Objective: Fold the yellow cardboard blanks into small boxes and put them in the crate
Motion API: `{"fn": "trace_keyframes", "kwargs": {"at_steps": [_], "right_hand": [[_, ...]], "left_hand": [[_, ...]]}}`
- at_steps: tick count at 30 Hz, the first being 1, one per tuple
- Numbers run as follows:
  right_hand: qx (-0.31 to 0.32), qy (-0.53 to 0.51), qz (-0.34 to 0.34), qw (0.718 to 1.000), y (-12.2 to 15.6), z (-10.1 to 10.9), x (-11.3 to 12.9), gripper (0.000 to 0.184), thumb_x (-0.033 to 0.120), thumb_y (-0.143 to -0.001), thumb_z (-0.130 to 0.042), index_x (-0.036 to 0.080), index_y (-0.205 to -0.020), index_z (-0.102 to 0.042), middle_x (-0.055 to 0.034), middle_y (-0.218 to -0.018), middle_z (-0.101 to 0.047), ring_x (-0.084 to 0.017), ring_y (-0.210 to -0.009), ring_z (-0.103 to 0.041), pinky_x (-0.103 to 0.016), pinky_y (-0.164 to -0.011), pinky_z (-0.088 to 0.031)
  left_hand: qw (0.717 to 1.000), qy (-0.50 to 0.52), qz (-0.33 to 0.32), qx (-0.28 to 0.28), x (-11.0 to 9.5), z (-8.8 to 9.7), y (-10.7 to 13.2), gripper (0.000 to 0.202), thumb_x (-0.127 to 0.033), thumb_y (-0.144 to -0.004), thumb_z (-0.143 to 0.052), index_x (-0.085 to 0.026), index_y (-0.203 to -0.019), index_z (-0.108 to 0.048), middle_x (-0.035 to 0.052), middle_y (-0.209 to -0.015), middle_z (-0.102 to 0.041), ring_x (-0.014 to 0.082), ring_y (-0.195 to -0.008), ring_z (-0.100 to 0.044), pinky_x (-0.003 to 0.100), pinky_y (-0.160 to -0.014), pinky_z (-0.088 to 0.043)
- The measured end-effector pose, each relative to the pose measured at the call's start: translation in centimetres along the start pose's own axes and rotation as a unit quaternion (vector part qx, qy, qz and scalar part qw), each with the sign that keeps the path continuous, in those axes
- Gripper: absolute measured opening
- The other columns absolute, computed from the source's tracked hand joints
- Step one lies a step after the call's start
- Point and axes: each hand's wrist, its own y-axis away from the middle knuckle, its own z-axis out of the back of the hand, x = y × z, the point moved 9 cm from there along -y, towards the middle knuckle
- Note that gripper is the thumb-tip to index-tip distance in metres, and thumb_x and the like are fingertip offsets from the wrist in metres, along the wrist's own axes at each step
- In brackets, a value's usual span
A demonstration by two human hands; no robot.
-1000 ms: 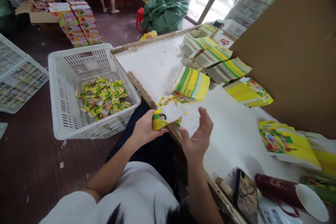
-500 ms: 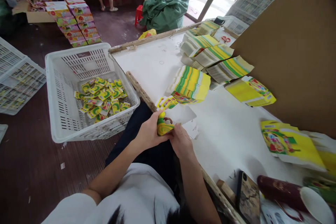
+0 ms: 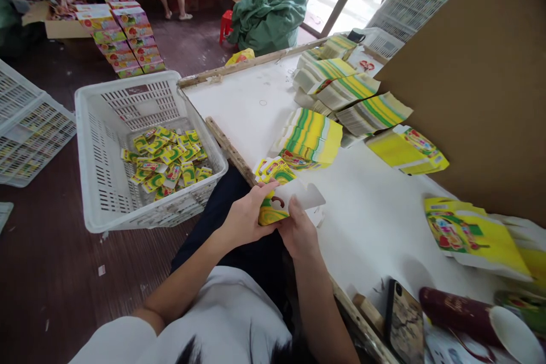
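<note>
Between my two hands, over the table's near edge, is a yellow-green printed carton point(image 3: 273, 214) with a white inner flap raised. My left hand point(image 3: 245, 216) is closed around its left side, thumb on top. On the right side, my right hand point(image 3: 300, 231) grips it with the thumb against the white flap. A small brown piece shows in the carton's opening; what it is I cannot make out. Just beyond my hands lie a few small yellow cartons point(image 3: 275, 170) and a stack of flat yellow-green cartons point(image 3: 311, 137).
To the left stands a white plastic basket point(image 3: 85, 153) with many small yellow packs point(image 3: 170, 153). Carton stacks point(image 3: 350, 91) line the table's far side beside a brown board point(image 3: 478, 102). A phone point(image 3: 403, 321) and a dark red cup point(image 3: 456, 310) lie at the near right.
The carton has turned a little and shifted slightly right, and its white flap sits differently. My right thumb has moved onto the flap. In the background, a person's hands have moved over a box.
</note>
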Motion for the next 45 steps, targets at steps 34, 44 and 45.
{"fn": "trace_keyframes", "kwargs": {"at_steps": [34, 44, 45], "right_hand": [[0.014, 0.112, 0.091, 0.99, 0.5, -0.5, 0.3, 0.043, 0.057, -0.091, -0.059, 0.028, -0.121, -0.069, -0.0056, -0.128, -0.072, -0.026, -0.13, -0.06, -0.042, -0.119, -0.038], [0.048, 0.154, 0.119, 0.98, 0.9, -0.5, 0.5, 0.057, 0.056, -0.082, -0.072, 0.028, -0.13, -0.064, -0.0079, -0.127, -0.072, -0.029, -0.132, -0.057, -0.047, -0.117, -0.04], [0.058, 0.163, 0.124, 0.977, 0.9, -0.6, 0.5, 0.058, 0.054, -0.081, -0.074, 0.028, -0.132, -0.062, -0.0074, -0.125, -0.073, -0.028, -0.134, -0.056, -0.047, -0.118, -0.039]], "left_hand": [[0.998, 0.03, 0.031, 0.036, 0.3, -0.9, 0.3, 0.071, -0.029, -0.074, -0.073, -0.027, -0.135, -0.036, 0.009, -0.14, -0.056, 0.0277, -0.12, -0.065, 0.039, -0.092, -0.058], [0.996, 0.047, 0.059, 0.037, 0.4, -0.8, 0.2, 0.077, -0.027, -0.071, -0.072, -0.025, -0.138, -0.033, 0.0097, -0.134, -0.061, 0.0285, -0.108, -0.07, 0.04, -0.086, -0.059], [0.996, 0.049, 0.06, 0.039, 0.4, -0.9, 0.2, 0.077, -0.026, -0.071, -0.072, -0.025, -0.138, -0.034, 0.0096, -0.135, -0.06, 0.0284, -0.109, -0.07, 0.04, -0.087, -0.059]]}}
